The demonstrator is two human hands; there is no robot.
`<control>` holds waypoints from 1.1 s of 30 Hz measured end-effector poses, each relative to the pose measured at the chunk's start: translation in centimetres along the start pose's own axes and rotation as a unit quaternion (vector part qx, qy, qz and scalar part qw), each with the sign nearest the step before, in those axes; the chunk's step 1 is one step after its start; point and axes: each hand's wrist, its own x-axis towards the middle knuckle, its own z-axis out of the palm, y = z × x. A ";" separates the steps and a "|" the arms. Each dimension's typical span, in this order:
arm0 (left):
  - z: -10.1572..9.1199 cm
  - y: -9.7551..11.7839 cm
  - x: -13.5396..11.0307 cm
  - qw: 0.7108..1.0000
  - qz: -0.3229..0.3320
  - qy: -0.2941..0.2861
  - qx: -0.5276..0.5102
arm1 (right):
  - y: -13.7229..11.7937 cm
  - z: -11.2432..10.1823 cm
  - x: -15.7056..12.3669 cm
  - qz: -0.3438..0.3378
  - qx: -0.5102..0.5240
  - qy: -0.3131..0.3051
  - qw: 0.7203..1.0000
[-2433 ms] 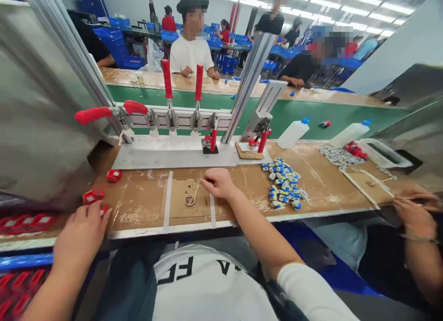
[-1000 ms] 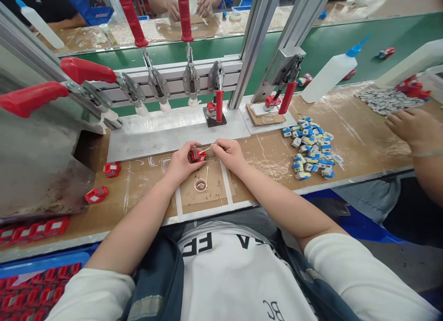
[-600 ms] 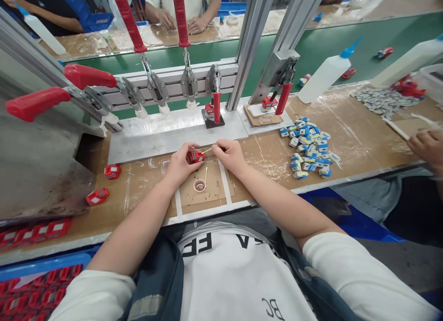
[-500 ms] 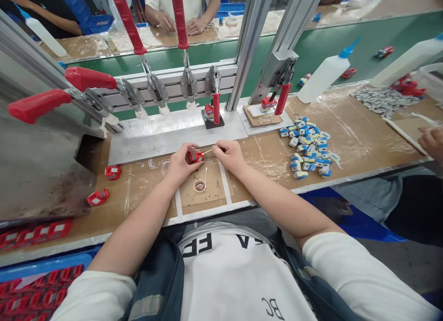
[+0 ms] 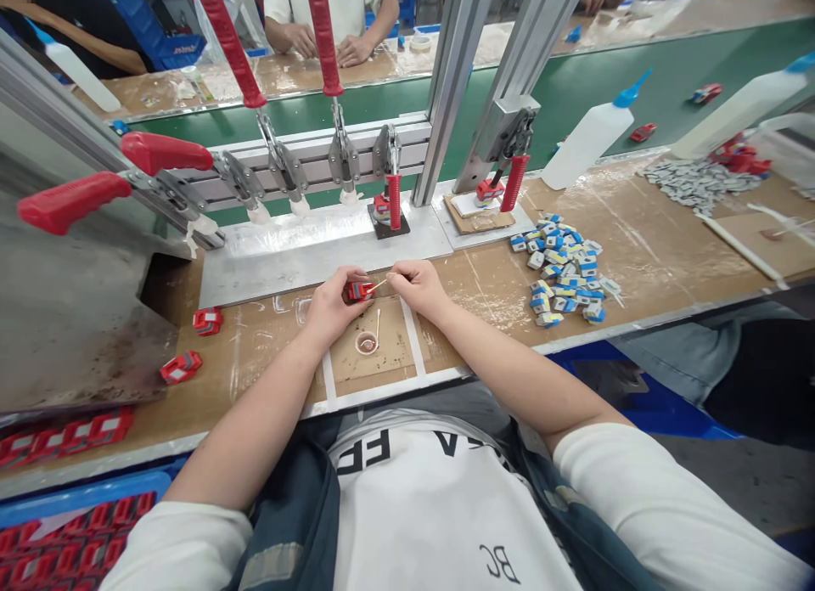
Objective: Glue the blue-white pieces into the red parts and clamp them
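Note:
A small red plastic part (image 5: 361, 291) with grey on it is gripped between the thumb and fingers of my left hand (image 5: 334, 305). My right hand (image 5: 417, 287) pinches a thin cotton swab (image 5: 380, 283), whose tip reaches the red part. Just below the hands, a small round cup (image 5: 367, 343) of brownish liquid sits on a cardboard pad (image 5: 396, 353). Another swab (image 5: 378, 323) leans on its rim. To the left, two more red parts (image 5: 207, 320) lie on the bench.
Toggle clamps with red handles (image 5: 166, 149) stand on a metal frame behind my hands; one presses a red part (image 5: 382, 205). Right are a pile of blue-and-white parts (image 5: 564, 268) and a squeeze bottle (image 5: 589, 141). A blue tray (image 5: 76, 493) of red parts sits lower left.
My right hand and the swab have shifted very slightly at the red part. The co-worker's hand at the far right has left the picture. The view has tilted a little.

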 end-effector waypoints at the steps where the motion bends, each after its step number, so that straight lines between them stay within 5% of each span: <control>1: 0.0 0.0 0.0 1.000 0.001 0.001 -0.002 | 0.1 0.0 0.0 -0.001 -0.016 0.016 1.000; 7: 0.0 -0.1 0.1 1.000 -0.004 0.007 -0.009 | -0.2 -0.5 -0.5 -0.052 -0.088 0.052 0.993; 10: -0.3 0.1 0.2 1.000 -0.005 0.020 -0.020 | -1.2 -0.6 -1.1 -0.133 -0.074 -0.086 0.985; 13: -0.9 0.4 0.3 0.999 -0.009 0.048 -0.021 | -2.9 -0.3 -2.0 -0.194 -0.123 -0.267 0.936; 15: -1.2 0.6 0.3 0.997 -0.021 0.071 -0.025 | -3.9 -0.4 -2.2 -0.197 -0.189 -0.311 0.910; 18: -1.4 0.5 0.4 0.991 -0.048 0.104 -0.066 | -4.6 -3.2 -1.8 -0.132 -0.270 -0.267 0.916; 20: -1.4 0.6 0.4 0.986 -0.065 0.115 -0.097 | -4.2 -7.0 -1.4 -0.029 -0.342 -0.156 0.926; 23: -1.4 1.1 0.5 0.982 -0.078 0.118 -0.128 | -2.3 -13.7 -0.9 0.176 -0.480 0.022 0.859; 25: -1.3 1.4 0.5 0.979 -0.070 0.115 -0.151 | -0.8 -17.1 -0.6 0.269 -0.542 0.037 0.795; 27: -1.3 1.6 0.5 0.977 -0.059 0.112 -0.170 | 0.3 -18.9 -0.4 0.301 -0.570 0.016 0.765; 33: -1.4 1.7 0.2 0.962 -0.053 0.099 -0.249 | 1.0 -18.5 -0.1 0.270 -0.570 -0.004 0.776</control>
